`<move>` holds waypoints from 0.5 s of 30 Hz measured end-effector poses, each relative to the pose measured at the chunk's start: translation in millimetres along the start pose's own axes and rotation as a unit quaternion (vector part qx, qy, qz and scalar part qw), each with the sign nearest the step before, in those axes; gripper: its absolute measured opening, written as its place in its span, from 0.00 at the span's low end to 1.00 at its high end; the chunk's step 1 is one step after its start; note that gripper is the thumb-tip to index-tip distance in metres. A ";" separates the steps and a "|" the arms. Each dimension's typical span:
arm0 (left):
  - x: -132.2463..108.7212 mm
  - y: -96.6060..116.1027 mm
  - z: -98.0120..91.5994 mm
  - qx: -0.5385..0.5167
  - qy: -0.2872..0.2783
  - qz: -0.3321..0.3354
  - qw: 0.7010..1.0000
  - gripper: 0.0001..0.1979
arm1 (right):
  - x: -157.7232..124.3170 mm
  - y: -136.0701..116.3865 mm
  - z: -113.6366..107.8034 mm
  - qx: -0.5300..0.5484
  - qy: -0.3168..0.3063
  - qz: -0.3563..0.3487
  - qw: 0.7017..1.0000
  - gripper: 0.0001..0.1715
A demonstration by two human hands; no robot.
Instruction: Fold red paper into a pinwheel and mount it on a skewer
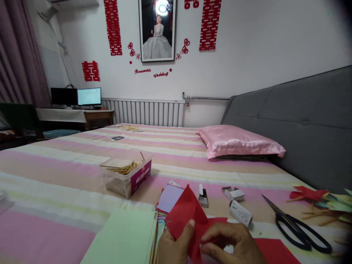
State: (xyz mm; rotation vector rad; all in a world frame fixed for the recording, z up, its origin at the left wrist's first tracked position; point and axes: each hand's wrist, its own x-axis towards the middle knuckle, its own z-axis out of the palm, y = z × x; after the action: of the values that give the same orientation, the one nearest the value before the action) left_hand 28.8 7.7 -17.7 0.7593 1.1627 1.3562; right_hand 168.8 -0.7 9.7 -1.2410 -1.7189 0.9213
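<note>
From my end I see a bed (68, 172) with a striped sheet spread across most of the view, its grey headboard (291, 113) rising at right and a pink pillow (239, 141) near that. Light green paper (121, 234) lies at the near edge, left of my hands. Past it stands a clear plastic tub (118, 187) holding thin sticks, and black-handled scissors (298, 231) lie at right, blades pointing away. The folded red paper (185, 209) is in front of me, raised just above the bed in my left hand (174, 245), whose fingers pinch it, thumb on the near face. My right hand (233, 242) is at its right edge, thumb and forefinger curled close; whether they grip the paper I cannot tell. Behind are a lilac sheet (170, 198) on a stack and, farther right, a small white box (240, 212).
</note>
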 end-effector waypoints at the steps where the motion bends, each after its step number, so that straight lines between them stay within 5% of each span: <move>1: 0.6 -2.9 0.6 0.005 0.020 0.011 1.000 0.18 | 0.7 2.1 1.3 0.004 -0.001 0.004 1.000 0.05; 8: 8.2 -22.6 4.5 0.004 0.068 0.024 0.997 0.15 | 1.2 14.6 8.4 0.105 0.019 0.039 0.993 0.16; 15: -3.5 -7.1 12.0 0.101 0.109 0.098 0.984 0.12 | 2.2 14.5 9.5 0.163 0.033 0.083 0.982 0.18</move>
State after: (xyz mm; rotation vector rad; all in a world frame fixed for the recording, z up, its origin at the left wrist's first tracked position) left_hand 42.8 5.8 -20.1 0.9062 1.4439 1.5296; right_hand 165.2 4.1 -6.7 -1.1907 -1.3603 1.1934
